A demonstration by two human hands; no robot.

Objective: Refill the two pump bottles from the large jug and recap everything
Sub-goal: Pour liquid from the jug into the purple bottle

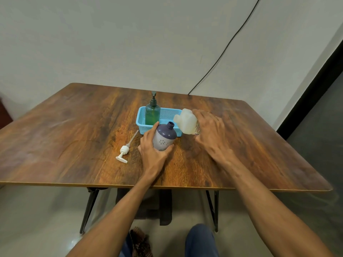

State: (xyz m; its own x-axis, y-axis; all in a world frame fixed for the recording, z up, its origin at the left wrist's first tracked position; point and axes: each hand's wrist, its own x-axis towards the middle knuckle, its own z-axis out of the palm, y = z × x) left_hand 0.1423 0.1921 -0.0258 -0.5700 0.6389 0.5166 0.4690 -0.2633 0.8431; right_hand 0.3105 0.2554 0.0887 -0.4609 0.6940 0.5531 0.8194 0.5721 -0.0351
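Nearest the camera, two bare forearms reach forward over the near edge of a wooden table (74,127). The left hand (152,154) is wrapped around the lower body of a purple bottle (164,137), thumb on one side and fingers on the other; the bottle has no cap, its open neck tilted up and toward the right. Just left of that hand, the white pump (124,152) with its long tube lies flat on the wood, touching nothing else.

The right hand (211,134) grips the side of a pale, translucent jug (187,120), which is tipped over with its top end pointing left, above and just right of the purple bottle's mouth. Whether the jug's cap is on cannot be told.

Just behind the purple bottle sits a blue basket (167,114). A green bottle (152,113) stands upright in its left end, dark pump still fitted.

Beyond the table's far edge is a plain pale wall (92,34), with a black cable (226,47) running diagonally down it to the tabletop. Dark folding legs and a light floor show beneath the table.
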